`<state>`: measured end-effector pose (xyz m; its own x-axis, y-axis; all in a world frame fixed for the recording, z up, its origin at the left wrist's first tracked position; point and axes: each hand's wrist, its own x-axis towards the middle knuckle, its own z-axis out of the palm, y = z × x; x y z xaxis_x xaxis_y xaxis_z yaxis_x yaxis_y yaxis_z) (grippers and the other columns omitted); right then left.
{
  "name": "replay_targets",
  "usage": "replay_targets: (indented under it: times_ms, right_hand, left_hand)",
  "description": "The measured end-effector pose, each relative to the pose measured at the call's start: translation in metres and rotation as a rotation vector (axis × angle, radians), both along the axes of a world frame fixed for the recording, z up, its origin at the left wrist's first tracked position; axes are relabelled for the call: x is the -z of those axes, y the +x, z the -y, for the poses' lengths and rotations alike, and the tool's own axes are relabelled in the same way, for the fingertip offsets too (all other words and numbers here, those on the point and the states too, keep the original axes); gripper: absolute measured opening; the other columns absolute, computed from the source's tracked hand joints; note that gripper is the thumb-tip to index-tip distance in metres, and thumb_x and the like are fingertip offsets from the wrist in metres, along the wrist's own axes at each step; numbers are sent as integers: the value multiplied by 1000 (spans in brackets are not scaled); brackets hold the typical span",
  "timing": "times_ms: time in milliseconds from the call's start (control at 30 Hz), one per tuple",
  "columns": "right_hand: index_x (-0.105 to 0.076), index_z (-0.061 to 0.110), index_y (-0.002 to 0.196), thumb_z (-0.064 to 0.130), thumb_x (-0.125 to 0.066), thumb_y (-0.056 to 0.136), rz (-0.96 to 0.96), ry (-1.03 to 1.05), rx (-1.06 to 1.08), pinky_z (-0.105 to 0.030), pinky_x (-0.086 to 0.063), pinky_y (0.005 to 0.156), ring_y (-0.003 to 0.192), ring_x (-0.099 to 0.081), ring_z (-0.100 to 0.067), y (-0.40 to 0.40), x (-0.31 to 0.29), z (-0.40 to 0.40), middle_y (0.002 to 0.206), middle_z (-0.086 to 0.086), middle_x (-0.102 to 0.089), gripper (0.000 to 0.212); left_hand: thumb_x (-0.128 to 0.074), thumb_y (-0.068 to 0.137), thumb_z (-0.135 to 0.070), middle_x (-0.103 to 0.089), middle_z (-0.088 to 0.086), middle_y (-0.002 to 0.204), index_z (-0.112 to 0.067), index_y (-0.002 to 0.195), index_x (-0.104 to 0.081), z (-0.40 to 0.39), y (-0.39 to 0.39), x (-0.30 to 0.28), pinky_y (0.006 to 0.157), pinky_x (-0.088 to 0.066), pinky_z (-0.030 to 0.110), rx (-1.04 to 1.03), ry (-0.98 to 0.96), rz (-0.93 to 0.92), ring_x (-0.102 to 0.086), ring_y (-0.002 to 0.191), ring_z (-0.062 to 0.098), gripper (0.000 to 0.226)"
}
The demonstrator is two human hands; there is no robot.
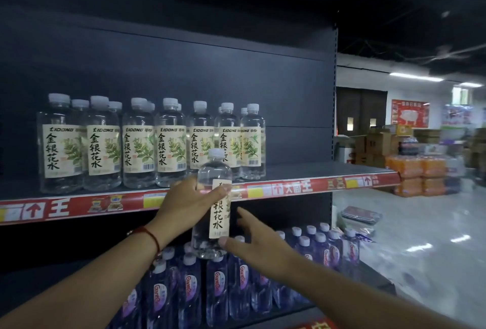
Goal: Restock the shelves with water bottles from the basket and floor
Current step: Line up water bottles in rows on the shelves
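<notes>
our left hand (188, 203) holds the water bottle (213, 205) around its middle, fingers wrapped tight. the bottle stands straight up, just in front of the red edge of the shelf (310, 170). our right hand (253, 245) is wide open, thumb touching the bottle's bottom. the bare shelf spot is up and to the right, beside the row of bottles (147, 144).

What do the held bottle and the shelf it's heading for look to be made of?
Held bottle: clear, glossy plastic by the look, see-through with a matte paper-like label and white cap. Shelf: probably painted metal, dark matte, thin and flat, with a slotted upright at its end.
</notes>
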<state>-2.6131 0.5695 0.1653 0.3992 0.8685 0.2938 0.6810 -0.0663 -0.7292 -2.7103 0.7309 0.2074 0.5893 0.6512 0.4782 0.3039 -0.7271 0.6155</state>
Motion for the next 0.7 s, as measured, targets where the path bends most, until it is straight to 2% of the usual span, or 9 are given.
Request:
replay_targets:
  times_ms: [100,167,400,467,500,533,567,600,700]
  right_hand:
    - [-38,42,139,47,-70,86,-169,86,-78,-15,-47,86,110,-60,2,-12,3,4,125,19,-60,62]
    - [-43,40,129,41,-74,85,-245,156,-72,-9,-49,72,95,-63,9,-14,3,5,112,19,-64,54]
    - [-53,25,116,31,-85,66,-328,303,-9,-45,-60,83,93,-72,-21,-1,8,12,104,-4,-72,59]
    - [-54,23,115,27,-85,67,-319,311,-8,-43,-61,79,88,-73,-22,4,6,17,101,-6,-72,57]
    - [-55,22,114,25,-85,68,-308,316,4,-37,-62,75,85,-73,-19,7,6,20,99,-6,-73,55]
    - [-56,21,113,24,-84,69,-304,325,19,-31,-61,71,82,-73,-16,10,7,23,97,-5,-73,52]
    - [-58,20,111,22,-83,71,-309,332,31,-25,-58,67,80,-72,-14,14,7,26,96,-5,-73,48]
    - [-59,19,110,21,-82,72,-316,337,40,-22,-57,66,80,-72,-14,17,7,28,95,-5,-73,44]
    - [-62,21,109,21,-82,74,-325,340,60,-23,-58,69,84,-72,-16,26,7,33,96,-4,-74,40]
  left_hand:
    - [-51,62,-95,-62,-1,125,-22,118,-59,17,-1,1,74,-47,32,60,-49,72,-62,106,15,93]
    - [-56,67,-90,-63,-6,114,-23,111,-58,31,0,-1,69,-44,30,88,-70,94,-62,99,11,80]
    - [-56,63,-94,-75,-9,93,-24,104,-65,58,12,0,70,-51,30,176,-171,180,-71,86,9,82]
    - [-49,79,-83,-73,-9,82,-22,96,-66,67,14,-5,59,-47,20,235,-153,187,-68,71,-1,66]
    - [-38,87,-77,-73,-11,90,-22,100,-66,70,13,-8,59,-45,14,268,-131,158,-63,69,-9,64]
    - [-26,92,-73,-69,-17,110,-26,112,-65,71,13,-11,62,-43,14,297,-97,110,-59,80,-16,65]
    - [-16,94,-71,-56,-23,127,-31,127,-59,70,11,-13,91,-41,11,323,-47,64,-53,100,-17,67]
    - [-11,95,-69,-45,-23,140,-33,143,-50,67,9,-13,99,-24,16,338,-8,32,-45,121,-11,72]
    - [-11,98,-69,-41,-13,156,-34,150,-44,46,7,-6,119,-23,31,300,210,-30,-34,145,8,71]
